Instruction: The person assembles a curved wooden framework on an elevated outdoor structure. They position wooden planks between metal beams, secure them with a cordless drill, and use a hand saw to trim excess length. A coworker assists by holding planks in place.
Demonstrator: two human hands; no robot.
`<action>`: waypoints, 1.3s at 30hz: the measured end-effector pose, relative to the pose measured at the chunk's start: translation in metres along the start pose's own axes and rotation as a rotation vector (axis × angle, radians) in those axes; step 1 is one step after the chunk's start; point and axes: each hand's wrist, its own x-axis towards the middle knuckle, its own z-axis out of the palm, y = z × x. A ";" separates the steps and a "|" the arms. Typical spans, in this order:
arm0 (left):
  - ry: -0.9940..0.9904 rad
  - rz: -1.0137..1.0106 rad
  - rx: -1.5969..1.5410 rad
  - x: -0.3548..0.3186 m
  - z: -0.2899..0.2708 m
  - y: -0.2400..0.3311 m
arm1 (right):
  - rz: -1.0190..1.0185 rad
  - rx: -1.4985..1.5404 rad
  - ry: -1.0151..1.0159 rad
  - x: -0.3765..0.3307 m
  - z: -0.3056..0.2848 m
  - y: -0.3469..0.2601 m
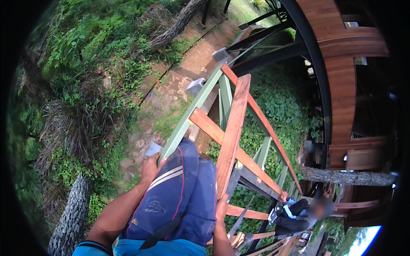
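Observation:
My left hand is closed round the near end of a pale green beam that slants away to the far middle. My right hand grips the near end of a long reddish wooden plank, beside my right thigh. This plank lies across a second, orange-brown plank, whose left end rests near the green beam. At that plank's right end is a co-worker's hand. My legs, in dark blue trousers, are between my hands.
A co-worker sits on the framework at the lower right. Thin green struts and a red-topped rail stand over leafy ground well below. A dark curved steel beam borders wooden decking. Tree trunks rise at left.

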 end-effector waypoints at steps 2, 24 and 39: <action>0.011 -0.007 -0.024 0.002 0.002 -0.007 | 0.020 0.028 -0.035 0.000 0.001 0.004; -0.299 0.088 -0.291 0.070 -0.021 -0.052 | 0.104 0.201 0.257 0.033 -0.030 0.148; -0.145 -0.134 0.052 0.088 -0.047 0.009 | 0.352 0.143 0.764 -0.113 -0.099 0.304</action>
